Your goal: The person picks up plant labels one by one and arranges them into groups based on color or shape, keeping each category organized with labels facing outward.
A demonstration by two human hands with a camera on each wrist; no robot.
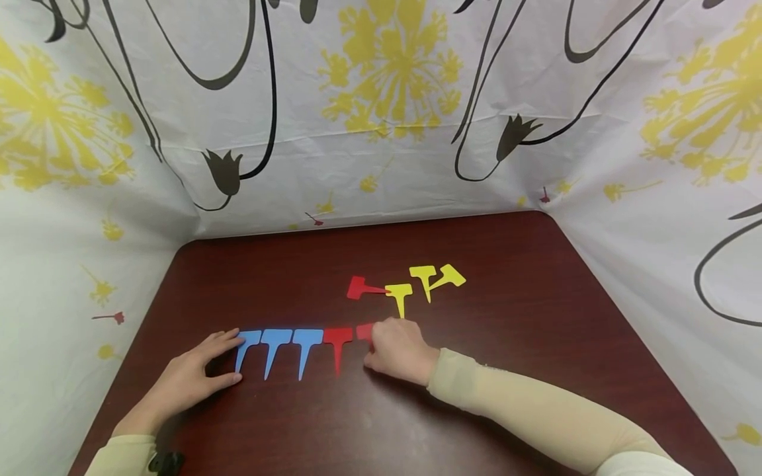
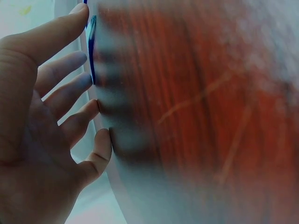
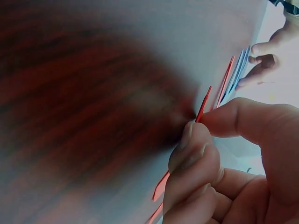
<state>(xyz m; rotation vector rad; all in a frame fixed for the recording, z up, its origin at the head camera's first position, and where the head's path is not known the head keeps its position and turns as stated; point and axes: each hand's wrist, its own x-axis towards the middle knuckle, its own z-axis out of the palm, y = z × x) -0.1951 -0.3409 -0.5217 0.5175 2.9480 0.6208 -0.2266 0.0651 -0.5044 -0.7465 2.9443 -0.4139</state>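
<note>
My right hand [image 1: 397, 352] pinches a red T-shaped plant label [image 1: 364, 332] between thumb and bent fingers; its stem [image 3: 203, 105] pokes out from the grip in the right wrist view. Just left of it lies another red plant label [image 1: 337, 335], at the right end of a row with three blue plant labels [image 1: 307, 337]. At the row's left end, my left hand [image 1: 189, 378] touches the outermost blue plant label [image 1: 247, 338] with loosely extended fingers and thumb on the table. The left wrist view shows a blue edge [image 2: 91, 51] by those fingers.
Beyond the right hand lie a red label [image 1: 358, 288] on its side and a yellow label [image 1: 400, 291] touching it. Two more yellow labels [image 1: 423, 272] overlap farther right. The dark wooden table [image 1: 286, 430] meets a patterned cloth [image 1: 381, 172] at back and sides.
</note>
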